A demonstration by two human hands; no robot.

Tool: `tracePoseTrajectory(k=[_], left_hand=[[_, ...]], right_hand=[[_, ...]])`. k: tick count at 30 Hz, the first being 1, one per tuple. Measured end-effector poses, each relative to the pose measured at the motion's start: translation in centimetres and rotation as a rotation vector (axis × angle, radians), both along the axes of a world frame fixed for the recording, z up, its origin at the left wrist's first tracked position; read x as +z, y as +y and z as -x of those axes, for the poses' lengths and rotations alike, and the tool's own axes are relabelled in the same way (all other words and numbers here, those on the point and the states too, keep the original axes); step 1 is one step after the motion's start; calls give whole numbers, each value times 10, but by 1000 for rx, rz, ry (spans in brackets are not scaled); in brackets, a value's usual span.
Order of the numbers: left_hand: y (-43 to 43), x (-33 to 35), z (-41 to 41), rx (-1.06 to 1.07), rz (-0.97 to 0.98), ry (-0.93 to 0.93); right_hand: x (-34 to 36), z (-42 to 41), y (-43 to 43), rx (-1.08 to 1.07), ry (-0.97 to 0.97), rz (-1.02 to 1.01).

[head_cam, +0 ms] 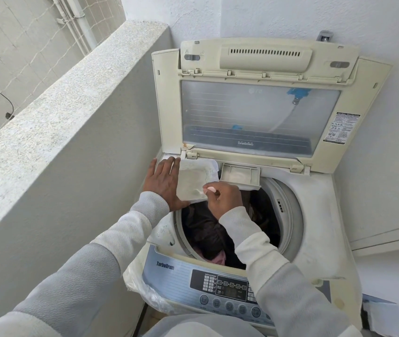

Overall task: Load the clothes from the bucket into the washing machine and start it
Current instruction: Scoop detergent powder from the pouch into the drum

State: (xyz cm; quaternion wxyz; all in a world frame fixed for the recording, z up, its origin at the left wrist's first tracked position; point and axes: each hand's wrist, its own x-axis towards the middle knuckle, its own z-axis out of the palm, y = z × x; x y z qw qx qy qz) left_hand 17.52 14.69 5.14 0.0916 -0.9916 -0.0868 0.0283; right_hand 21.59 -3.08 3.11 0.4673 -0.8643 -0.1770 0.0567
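A top-loading washing machine [315,229] stands with its lid [249,113] raised against the wall. Dark clothes [205,229] and a pink piece lie in the drum. The detergent drawer [194,180] is pulled out at the back left of the opening, with pale powder inside. My left hand [163,183] lies flat on the drawer's left side, fingers straight. My right hand [222,195] hovers over the drawer's front corner and pinches a small white thing; what it is cannot be made out. No bucket is in view.
A second small compartment flap [241,175] stands open behind the drum. The control panel [227,290] with round buttons runs along the front. A rough concrete parapet [59,113] closes the left side; white walls stand behind and to the right. Crumpled plastic [142,288] hangs at the machine's front left.
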Motion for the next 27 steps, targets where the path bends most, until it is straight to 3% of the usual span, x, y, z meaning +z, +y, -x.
tracePoseTrajectory(k=[3,7,12,15,27], left_hand=[[-1,0,0,-1,2,2],[-1,1,-1,1,19,-4],[0,1,-1,-3,8,13],[0,0,-1,3,-1,15],[1,-2,-2,11,-15,11]], right_hand=[[1,8,13,50,2,-17],[7,13,27,22,173,-111],[12,3,27,-319,655,-524],[9,-3,17,-408,867,-728],[-9,-20,-19,-572,932,-911]])
